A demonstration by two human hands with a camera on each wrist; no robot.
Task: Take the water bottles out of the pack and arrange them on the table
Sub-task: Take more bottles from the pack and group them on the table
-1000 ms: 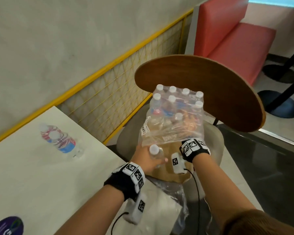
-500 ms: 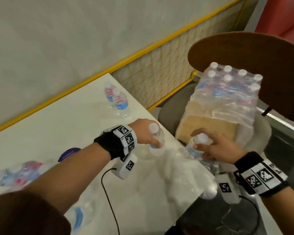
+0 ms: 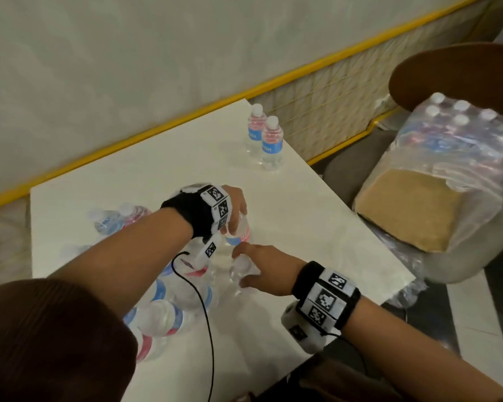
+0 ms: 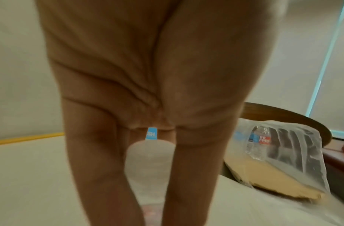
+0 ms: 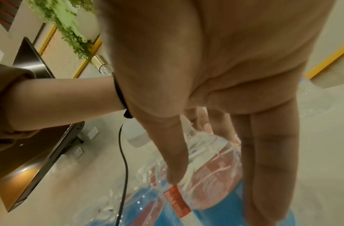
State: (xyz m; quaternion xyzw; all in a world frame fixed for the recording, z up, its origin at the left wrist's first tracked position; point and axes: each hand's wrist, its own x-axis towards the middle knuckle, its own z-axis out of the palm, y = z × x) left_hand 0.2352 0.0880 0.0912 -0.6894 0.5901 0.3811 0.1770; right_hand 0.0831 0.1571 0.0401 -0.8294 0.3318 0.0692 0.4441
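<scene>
My left hand (image 3: 238, 215) grips the top of an upright water bottle (image 3: 239, 233) from above, low over the white table (image 3: 317, 227). In the left wrist view my fingers (image 4: 188, 175) reach down round that bottle (image 4: 147, 165). Just in front of it, my right hand (image 3: 246, 269) holds a second bottle (image 3: 240, 271) by its upper part. The right wrist view shows this bottle's red and blue label (image 5: 211, 175). I cannot tell whether either base touches the table. The shrink-wrapped pack (image 3: 453, 152) with several bottles sits on a chair to the right.
Two bottles (image 3: 266, 140) stand at the table's far right corner. Several more stand at the left (image 3: 119, 219) and under my left arm (image 3: 163, 314). Loose plastic wrap (image 3: 410, 291) hangs off the table's right edge. The wooden chair back (image 3: 462, 74) rises behind the pack.
Both hands have come away from the pack, each with a bottle, and moved left over the table. The head view has swung left and down with them.
</scene>
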